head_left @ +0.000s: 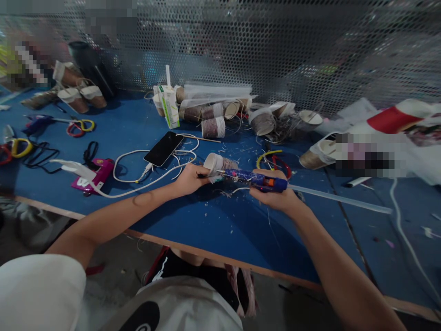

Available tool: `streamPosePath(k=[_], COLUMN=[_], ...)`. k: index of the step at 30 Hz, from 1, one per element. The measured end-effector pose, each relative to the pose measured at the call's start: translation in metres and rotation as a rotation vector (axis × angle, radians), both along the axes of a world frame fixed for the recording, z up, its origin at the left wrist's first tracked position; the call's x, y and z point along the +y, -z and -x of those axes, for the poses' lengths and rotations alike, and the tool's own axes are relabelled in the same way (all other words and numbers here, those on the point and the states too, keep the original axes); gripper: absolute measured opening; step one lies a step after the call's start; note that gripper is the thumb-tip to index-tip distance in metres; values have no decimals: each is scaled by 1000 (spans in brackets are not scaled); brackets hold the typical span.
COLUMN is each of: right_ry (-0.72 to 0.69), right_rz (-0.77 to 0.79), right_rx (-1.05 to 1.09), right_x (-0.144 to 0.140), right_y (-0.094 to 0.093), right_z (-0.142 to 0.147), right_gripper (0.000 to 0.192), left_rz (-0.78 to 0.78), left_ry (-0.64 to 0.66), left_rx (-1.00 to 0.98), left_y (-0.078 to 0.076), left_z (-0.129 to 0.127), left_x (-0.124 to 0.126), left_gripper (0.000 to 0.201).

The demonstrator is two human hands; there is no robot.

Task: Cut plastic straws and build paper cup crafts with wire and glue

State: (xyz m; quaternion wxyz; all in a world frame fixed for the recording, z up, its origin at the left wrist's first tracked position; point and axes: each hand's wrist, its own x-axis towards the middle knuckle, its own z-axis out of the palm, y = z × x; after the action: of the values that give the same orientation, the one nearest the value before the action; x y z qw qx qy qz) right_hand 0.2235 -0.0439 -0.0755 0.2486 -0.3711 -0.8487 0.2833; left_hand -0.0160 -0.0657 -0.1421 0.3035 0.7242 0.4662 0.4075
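Observation:
A blue hot glue gun [246, 177] is gripped in my right hand [275, 193], its nozzle pointing left. A long translucent glue stick [341, 198] sticks out of its back end toward the right. My left hand [191, 179] is closed, and its fingertips pinch a small paper cup [214, 162] with a white rim and twine-like wrapping. The cup lies tilted, and the gun's nozzle is close to its side; whether they touch I cannot tell. Part of the cup is hidden behind the gun.
A black phone [164, 149] with a white cable lies left of my hands, beside a magenta pouch-like item [93, 176]. Wrapped cups [212, 127] and a drink carton [169, 106] stand along the perforated metal screen [262, 55]. Scissors [275, 158] lie behind the gun.

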Motion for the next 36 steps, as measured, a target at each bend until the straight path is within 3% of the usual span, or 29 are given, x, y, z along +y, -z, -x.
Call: streamPosePath(k=[36], right_ry=[-52], right_rz=[-67], right_rx=[10], right_x=[2], right_y=[1], right_z=[-1], right_gripper=[23], left_rz=[16], left_ry=[-12], left_rx=[-53], left_y=[1], left_z=[0], left_x=[1], left_gripper=[42])
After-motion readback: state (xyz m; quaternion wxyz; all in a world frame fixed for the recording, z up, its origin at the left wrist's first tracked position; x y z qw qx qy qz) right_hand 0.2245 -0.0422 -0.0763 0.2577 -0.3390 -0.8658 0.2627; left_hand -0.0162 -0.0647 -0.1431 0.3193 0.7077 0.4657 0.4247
